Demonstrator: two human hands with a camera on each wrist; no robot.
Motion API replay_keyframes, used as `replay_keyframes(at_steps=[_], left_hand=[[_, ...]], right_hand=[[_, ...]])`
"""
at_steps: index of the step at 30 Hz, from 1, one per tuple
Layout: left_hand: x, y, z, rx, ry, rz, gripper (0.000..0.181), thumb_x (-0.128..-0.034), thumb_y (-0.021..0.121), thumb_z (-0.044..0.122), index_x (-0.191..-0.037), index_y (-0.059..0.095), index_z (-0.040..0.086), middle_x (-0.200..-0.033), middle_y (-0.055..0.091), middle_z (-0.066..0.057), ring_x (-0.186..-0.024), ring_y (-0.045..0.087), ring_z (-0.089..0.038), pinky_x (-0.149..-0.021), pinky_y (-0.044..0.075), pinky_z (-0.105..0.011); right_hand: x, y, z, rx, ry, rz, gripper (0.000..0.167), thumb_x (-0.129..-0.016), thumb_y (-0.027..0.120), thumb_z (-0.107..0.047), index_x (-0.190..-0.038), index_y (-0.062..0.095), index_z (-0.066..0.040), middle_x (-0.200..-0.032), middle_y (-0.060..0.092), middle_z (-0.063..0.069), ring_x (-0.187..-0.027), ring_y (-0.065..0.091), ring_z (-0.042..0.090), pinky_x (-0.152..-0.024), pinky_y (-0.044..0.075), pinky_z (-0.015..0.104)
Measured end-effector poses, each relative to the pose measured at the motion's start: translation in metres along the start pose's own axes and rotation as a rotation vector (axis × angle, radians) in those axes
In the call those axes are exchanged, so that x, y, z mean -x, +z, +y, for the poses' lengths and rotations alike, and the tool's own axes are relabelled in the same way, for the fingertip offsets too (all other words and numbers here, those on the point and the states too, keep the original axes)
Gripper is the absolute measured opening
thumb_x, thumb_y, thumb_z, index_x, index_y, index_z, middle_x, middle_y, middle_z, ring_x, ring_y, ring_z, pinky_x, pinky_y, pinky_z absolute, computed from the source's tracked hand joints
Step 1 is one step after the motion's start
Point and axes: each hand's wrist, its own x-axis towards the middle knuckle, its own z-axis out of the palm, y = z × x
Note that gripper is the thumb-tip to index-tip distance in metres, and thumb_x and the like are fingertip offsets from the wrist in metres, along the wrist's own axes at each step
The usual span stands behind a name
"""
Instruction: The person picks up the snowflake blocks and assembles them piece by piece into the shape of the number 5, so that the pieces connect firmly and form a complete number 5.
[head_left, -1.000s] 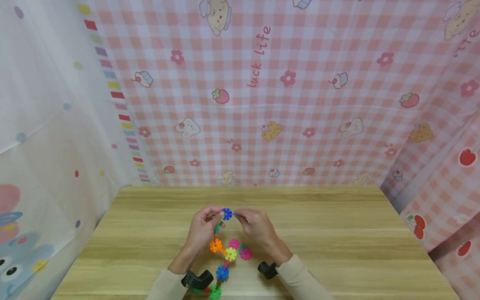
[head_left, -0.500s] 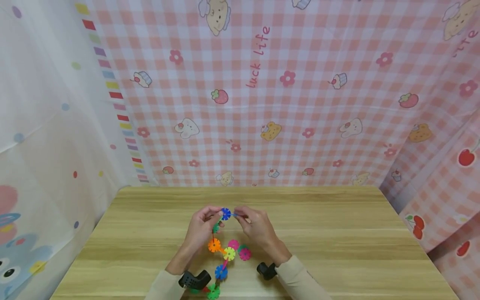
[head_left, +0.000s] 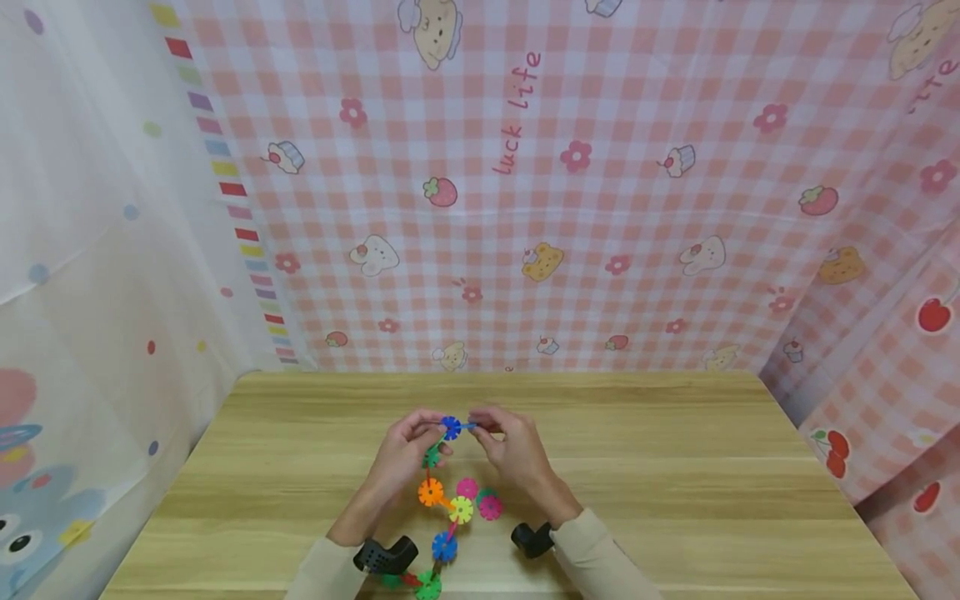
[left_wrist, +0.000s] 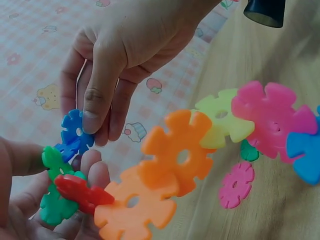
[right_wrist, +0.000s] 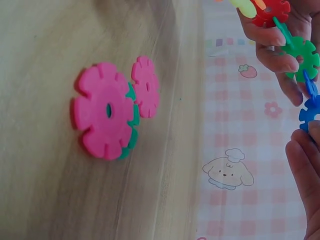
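Note:
A chain of slotted, flower-shaped plastic discs hangs from my left hand [head_left: 405, 457]. Those fingers hold it by a green disc [left_wrist: 56, 206] and the dark blue disc [head_left: 451, 428] joined above. Between my right thumb and fingers I pinch another blue disc [left_wrist: 78, 131], seen edge-on in the head view and meeting the dark blue one; how deep their slots sit cannot be told. My right hand [head_left: 513, 450] is just right of the left. Down the chain come a red disc [left_wrist: 82, 193], orange discs [left_wrist: 182, 152], a yellow disc [head_left: 461, 510], and a lower blue disc [head_left: 445, 547].
Two pink discs [right_wrist: 107, 112] with a green disc [right_wrist: 131, 127] lie on the wooden table [head_left: 675, 483]. A bright green disc [head_left: 428, 586] ends the chain near the front edge. Black wrist cameras [head_left: 386, 554] sit on both wrists. A checked cloth [head_left: 570, 317] hangs behind.
My right hand has risen slightly and its fingers have shifted on the blue disc, which shows more. The left hand and chain stay almost in place.

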Motion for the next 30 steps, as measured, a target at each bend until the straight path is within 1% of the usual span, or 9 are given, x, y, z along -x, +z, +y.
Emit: replay_keyframes(at_steps=[4, 8, 12, 14, 17, 19, 23, 26, 30], left_hand=[[0.0, 0.0, 0.001, -0.008, -0.014, -0.022, 0.025, -0.1019, 0.053, 0.011, -0.124, 0.058, 0.001, -0.105, 0.067, -0.013, -0.082, 0.066, -0.02, -0.078, 0.059, -0.04], [0.001, 0.001, 0.003, -0.011, -0.026, -0.049, 0.031, -0.1026, 0.054, 0.015, -0.129, 0.055, 0.0, -0.104, 0.068, -0.01, -0.082, 0.067, -0.02, -0.076, 0.059, -0.036], [0.0, 0.002, 0.004, -0.021, -0.025, -0.073, 0.035, -0.1021, 0.056, 0.017, -0.131, 0.054, -0.001, -0.105, 0.069, -0.006, -0.083, 0.067, -0.02, -0.074, 0.058, -0.033], [-0.001, 0.002, 0.003, -0.032, -0.024, -0.075, 0.036, -0.1014, 0.058, 0.019, -0.132, 0.054, -0.001, -0.105, 0.07, -0.005, -0.084, 0.066, -0.021, -0.074, 0.057, -0.032], [-0.002, 0.002, 0.002, -0.055, -0.021, -0.063, 0.037, -0.1008, 0.059, 0.02, -0.131, 0.056, 0.0, -0.105, 0.07, -0.003, -0.085, 0.065, -0.024, -0.072, 0.055, -0.03], [-0.002, 0.001, 0.001, -0.065, -0.017, -0.048, 0.035, -0.1007, 0.059, 0.02, -0.13, 0.057, 0.001, -0.103, 0.069, -0.003, -0.084, 0.064, -0.025, -0.069, 0.054, -0.029], [-0.004, -0.001, -0.001, -0.056, -0.012, -0.013, 0.029, -0.1008, 0.059, 0.019, -0.125, 0.062, 0.004, -0.103, 0.07, -0.003, -0.082, 0.062, -0.026, -0.067, 0.053, -0.029], [-0.004, -0.003, -0.001, -0.042, -0.015, 0.021, 0.028, -0.1009, 0.058, 0.019, -0.124, 0.063, 0.005, -0.104, 0.071, -0.005, -0.083, 0.061, -0.026, -0.069, 0.053, -0.031], [-0.003, -0.005, 0.0, -0.029, -0.025, 0.052, 0.027, -0.1009, 0.058, 0.019, -0.124, 0.063, 0.006, -0.104, 0.07, -0.006, -0.085, 0.061, -0.027, -0.073, 0.053, -0.033]], right_hand=[[0.0, 0.002, 0.0, -0.02, 0.016, 0.008, 0.017, -0.088, 0.071, 0.004, -0.104, 0.07, 0.001, -0.094, 0.074, 0.014, -0.082, 0.073, 0.021, -0.075, 0.059, 0.026], [0.0, 0.003, 0.0, -0.04, 0.025, 0.005, 0.016, -0.088, 0.07, 0.003, -0.104, 0.07, 0.002, -0.094, 0.074, 0.014, -0.083, 0.073, 0.022, -0.076, 0.058, 0.025], [-0.001, 0.004, -0.001, -0.058, 0.04, 0.002, 0.015, -0.089, 0.07, 0.003, -0.104, 0.07, 0.001, -0.095, 0.074, 0.014, -0.084, 0.073, 0.022, -0.076, 0.058, 0.025], [-0.001, 0.004, -0.002, -0.064, 0.044, 0.001, 0.016, -0.089, 0.069, 0.003, -0.104, 0.07, 0.001, -0.095, 0.074, 0.014, -0.084, 0.073, 0.022, -0.076, 0.058, 0.025], [-0.001, 0.004, -0.003, -0.076, 0.051, -0.004, 0.017, -0.089, 0.069, 0.003, -0.107, 0.069, 0.003, -0.096, 0.074, 0.015, -0.086, 0.073, 0.024, -0.077, 0.058, 0.026], [-0.001, 0.004, -0.003, -0.085, 0.076, -0.01, 0.02, -0.09, 0.069, 0.002, -0.11, 0.068, 0.003, -0.098, 0.074, 0.015, -0.088, 0.072, 0.024, -0.078, 0.059, 0.028], [0.001, 0.002, -0.001, -0.091, 0.182, -0.007, 0.023, -0.091, 0.07, -0.003, -0.114, 0.069, -0.004, -0.1, 0.074, 0.01, -0.089, 0.07, 0.021, -0.08, 0.058, 0.03], [0.004, 0.001, 0.003, -0.097, 0.252, -0.015, 0.018, -0.092, 0.069, -0.006, -0.111, 0.071, -0.008, -0.096, 0.074, 0.005, -0.087, 0.068, 0.018, -0.079, 0.056, 0.03], [0.008, 0.0, 0.011, -0.096, 0.293, -0.08, 0.012, -0.092, 0.069, -0.006, -0.103, 0.072, -0.003, -0.09, 0.071, 0.002, -0.08, 0.064, 0.017, -0.074, 0.054, 0.027]])
